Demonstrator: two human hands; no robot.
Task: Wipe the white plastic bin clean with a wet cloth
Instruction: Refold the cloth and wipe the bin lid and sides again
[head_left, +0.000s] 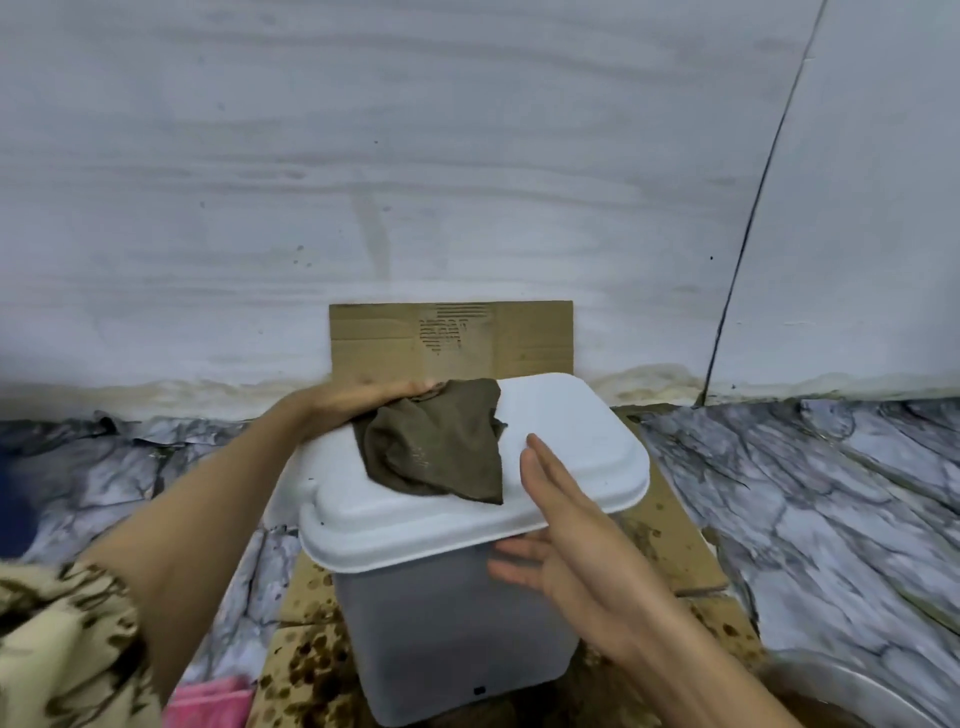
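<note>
Smooth white bin (457, 623), crumpled cloth (441, 441)

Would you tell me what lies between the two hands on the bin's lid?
In the head view, the dark cloth lies between them on the lid.

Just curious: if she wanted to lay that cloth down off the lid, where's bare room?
The lid's right half, beyond the cloth, is bare. So is the marble-patterned floor right of the cardboard. Near the bin's front, both hands crowd it.
</note>
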